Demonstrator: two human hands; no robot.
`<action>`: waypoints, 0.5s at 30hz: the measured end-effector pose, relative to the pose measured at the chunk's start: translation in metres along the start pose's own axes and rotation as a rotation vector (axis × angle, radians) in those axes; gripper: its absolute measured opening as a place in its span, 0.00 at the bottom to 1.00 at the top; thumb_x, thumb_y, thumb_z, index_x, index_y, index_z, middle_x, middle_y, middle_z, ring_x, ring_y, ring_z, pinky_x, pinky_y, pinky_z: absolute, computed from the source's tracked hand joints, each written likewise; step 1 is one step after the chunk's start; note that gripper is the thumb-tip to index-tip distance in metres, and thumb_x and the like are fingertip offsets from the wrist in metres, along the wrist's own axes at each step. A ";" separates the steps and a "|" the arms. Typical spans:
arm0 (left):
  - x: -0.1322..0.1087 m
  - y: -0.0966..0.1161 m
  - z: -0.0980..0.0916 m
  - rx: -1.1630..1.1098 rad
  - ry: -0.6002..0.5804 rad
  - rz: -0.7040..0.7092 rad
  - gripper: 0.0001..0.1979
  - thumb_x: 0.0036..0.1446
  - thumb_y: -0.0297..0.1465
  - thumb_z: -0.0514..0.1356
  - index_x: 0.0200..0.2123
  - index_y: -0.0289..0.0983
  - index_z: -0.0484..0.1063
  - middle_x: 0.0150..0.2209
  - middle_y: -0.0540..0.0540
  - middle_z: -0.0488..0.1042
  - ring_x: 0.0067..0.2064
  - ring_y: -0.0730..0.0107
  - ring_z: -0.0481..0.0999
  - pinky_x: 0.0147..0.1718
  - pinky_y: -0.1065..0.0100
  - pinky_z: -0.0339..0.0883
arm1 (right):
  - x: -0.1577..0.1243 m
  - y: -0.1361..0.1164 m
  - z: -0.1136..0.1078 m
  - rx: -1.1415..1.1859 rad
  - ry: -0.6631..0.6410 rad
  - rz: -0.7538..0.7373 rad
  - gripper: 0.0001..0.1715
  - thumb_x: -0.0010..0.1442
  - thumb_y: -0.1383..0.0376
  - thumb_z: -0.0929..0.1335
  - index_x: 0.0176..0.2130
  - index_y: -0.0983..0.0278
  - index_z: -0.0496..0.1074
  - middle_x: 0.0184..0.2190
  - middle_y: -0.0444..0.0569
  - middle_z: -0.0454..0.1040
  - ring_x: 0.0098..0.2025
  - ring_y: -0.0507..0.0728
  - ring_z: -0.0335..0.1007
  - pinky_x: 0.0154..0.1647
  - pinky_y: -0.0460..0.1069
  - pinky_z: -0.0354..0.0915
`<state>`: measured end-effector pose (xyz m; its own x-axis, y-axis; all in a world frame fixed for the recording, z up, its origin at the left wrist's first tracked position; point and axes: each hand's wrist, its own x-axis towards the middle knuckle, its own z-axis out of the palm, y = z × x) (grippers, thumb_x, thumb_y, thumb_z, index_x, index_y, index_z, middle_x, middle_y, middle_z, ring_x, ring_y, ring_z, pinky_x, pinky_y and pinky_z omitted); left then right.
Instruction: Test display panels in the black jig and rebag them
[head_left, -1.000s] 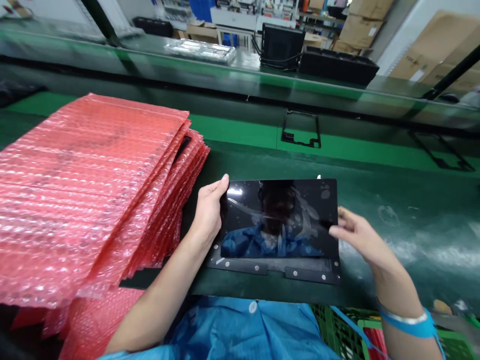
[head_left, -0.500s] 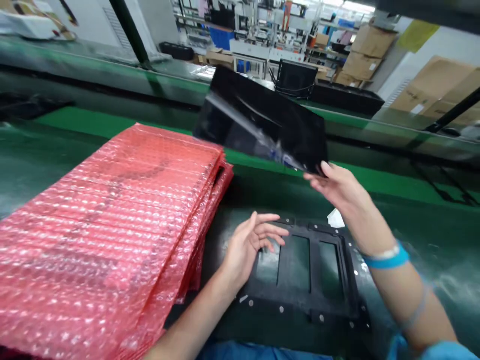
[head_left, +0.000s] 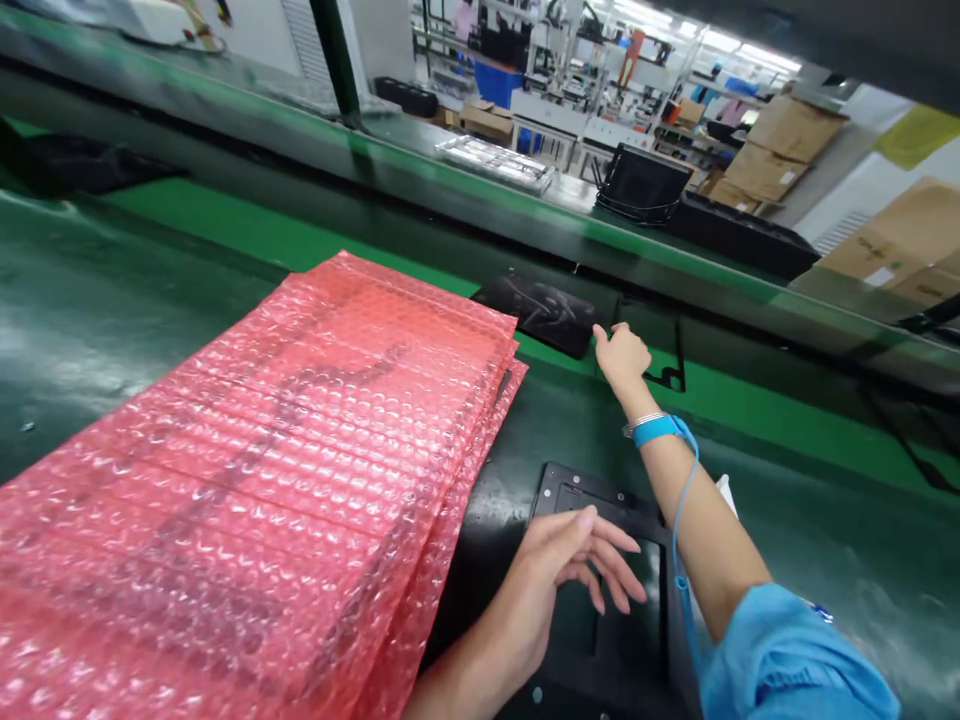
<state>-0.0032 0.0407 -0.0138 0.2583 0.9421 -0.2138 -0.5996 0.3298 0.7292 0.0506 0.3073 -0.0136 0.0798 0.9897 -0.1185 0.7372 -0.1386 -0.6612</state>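
Observation:
A thin glossy black panel [head_left: 536, 308] lies over the green strip beyond the work surface. My right hand [head_left: 624, 358] is at its right edge, fingers curled and fingertips against that edge; the far side of the grip is hidden. Nearer to me, my left hand [head_left: 574, 565] hovers over a black frame-like fixture [head_left: 559, 487] with round metal dots, its fingers loosely spread and nothing in them. The hand and my right forearm cover part of the fixture. Left of it is a stack of red bubble-wrap bags [head_left: 285, 440], with dark shapes showing through.
A raised ledge [head_left: 420, 200] runs behind the green strip [head_left: 300, 240]. On it stand a dark screen-like object [head_left: 646, 183] and a long black box [head_left: 739, 232]. A small white piece [head_left: 726, 493] lies beside my right forearm. Cardboard boxes [head_left: 892, 235] are at the far right.
The black panel has gone from tilted in the air down to the green strip, my right hand moving with it. My left hand stays open over the fixture. The view has shifted.

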 end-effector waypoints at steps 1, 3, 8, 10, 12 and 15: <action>-0.001 0.001 0.000 0.002 -0.009 0.001 0.27 0.62 0.52 0.55 0.34 0.32 0.78 0.27 0.37 0.80 0.27 0.65 0.78 0.25 0.70 0.60 | 0.002 0.006 -0.001 -0.090 0.052 -0.005 0.25 0.66 0.57 0.69 0.59 0.63 0.67 0.60 0.56 0.65 0.58 0.64 0.66 0.56 0.64 0.66; -0.001 0.001 0.001 0.008 -0.016 0.003 0.27 0.62 0.52 0.56 0.34 0.32 0.77 0.26 0.37 0.80 0.27 0.64 0.78 0.26 0.70 0.60 | 0.005 0.016 -0.004 -0.239 0.114 -0.010 0.27 0.65 0.58 0.70 0.60 0.64 0.66 0.62 0.57 0.63 0.61 0.66 0.62 0.60 0.66 0.62; 0.000 -0.004 0.004 0.054 -0.008 0.018 0.24 0.60 0.50 0.57 0.33 0.33 0.76 0.25 0.39 0.80 0.26 0.66 0.76 0.25 0.70 0.59 | 0.014 0.032 -0.034 -0.403 0.094 0.001 0.23 0.63 0.58 0.71 0.54 0.66 0.71 0.53 0.56 0.72 0.55 0.63 0.69 0.57 0.64 0.64; 0.002 -0.006 0.005 0.078 -0.008 0.028 0.23 0.57 0.50 0.59 0.31 0.33 0.76 0.25 0.39 0.79 0.25 0.67 0.75 0.24 0.70 0.58 | 0.013 0.042 -0.059 -0.408 0.066 -0.019 0.25 0.57 0.62 0.74 0.53 0.66 0.71 0.49 0.57 0.75 0.53 0.65 0.71 0.56 0.63 0.65; 0.004 -0.005 0.005 0.123 0.001 0.053 0.23 0.55 0.50 0.60 0.31 0.33 0.77 0.25 0.39 0.80 0.24 0.67 0.74 0.25 0.69 0.58 | 0.004 0.057 -0.089 -0.382 0.027 -0.074 0.31 0.51 0.66 0.75 0.54 0.66 0.71 0.44 0.57 0.78 0.50 0.65 0.74 0.53 0.61 0.67; 0.003 0.002 0.008 0.236 0.086 0.199 0.19 0.57 0.46 0.60 0.33 0.34 0.78 0.28 0.41 0.80 0.26 0.67 0.75 0.29 0.67 0.62 | -0.034 0.092 -0.134 -0.301 -0.048 -0.204 0.36 0.48 0.64 0.73 0.57 0.64 0.69 0.40 0.53 0.80 0.45 0.62 0.77 0.48 0.56 0.70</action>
<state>0.0029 0.0441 -0.0076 0.0829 0.9916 -0.0988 -0.4371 0.1253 0.8906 0.2055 0.2660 0.0290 -0.1150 0.9923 -0.0459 0.8998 0.0845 -0.4280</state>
